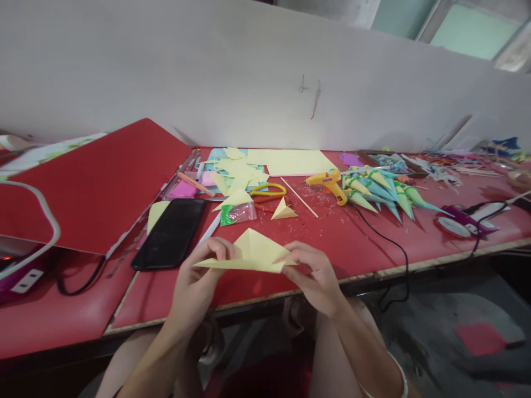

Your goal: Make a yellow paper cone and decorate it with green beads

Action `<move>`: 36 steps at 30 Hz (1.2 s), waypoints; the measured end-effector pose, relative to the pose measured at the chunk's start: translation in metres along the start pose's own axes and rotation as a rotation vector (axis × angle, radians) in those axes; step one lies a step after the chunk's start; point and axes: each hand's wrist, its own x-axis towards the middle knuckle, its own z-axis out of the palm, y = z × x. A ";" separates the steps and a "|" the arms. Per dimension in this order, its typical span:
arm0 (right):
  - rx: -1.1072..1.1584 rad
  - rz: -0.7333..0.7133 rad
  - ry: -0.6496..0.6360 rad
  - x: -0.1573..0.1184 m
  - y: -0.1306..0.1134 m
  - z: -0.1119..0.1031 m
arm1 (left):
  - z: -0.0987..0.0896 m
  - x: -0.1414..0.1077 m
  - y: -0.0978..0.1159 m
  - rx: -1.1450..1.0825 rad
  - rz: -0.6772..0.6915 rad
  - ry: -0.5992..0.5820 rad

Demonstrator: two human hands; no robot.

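Observation:
A pale yellow sheet of paper [253, 251], partly folded, is held up over the front edge of the red table [249, 287]. My left hand [207, 260] pinches its left end between thumb and fingers. At the right end, my right hand [309, 271] grips the paper the same way. Just beyond the sheet lie a small folded yellow paper piece [284, 210] and a clear plastic packet with a green end [238, 213]. A black phone [170, 233] rests left of my left hand.
Scissors with yellow handles [269, 190], yellow paper scraps [240, 171] and a thin stick [299, 197] lie farther back. To the right are a yellow glue gun [329, 183] with a black cord and several paper cones [379, 190]. A red board [103, 182] leans at left.

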 end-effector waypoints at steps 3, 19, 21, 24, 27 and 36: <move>-0.024 0.016 0.089 0.000 0.000 0.000 | -0.001 -0.001 -0.001 -0.007 0.019 -0.016; -0.161 0.019 0.124 -0.002 0.006 0.016 | 0.015 -0.001 0.003 -0.068 -0.454 0.082; -0.126 0.083 0.141 -0.002 0.007 0.018 | 0.016 -0.001 0.003 0.015 -0.489 0.036; 0.086 0.218 0.238 -0.001 0.006 0.023 | 0.017 0.000 0.003 0.097 -0.438 0.027; 0.422 0.328 0.334 0.002 0.005 0.031 | 0.017 -0.001 0.000 0.101 -0.452 0.039; 0.609 0.449 0.304 0.006 0.008 0.044 | 0.022 0.000 0.007 0.169 -0.350 0.018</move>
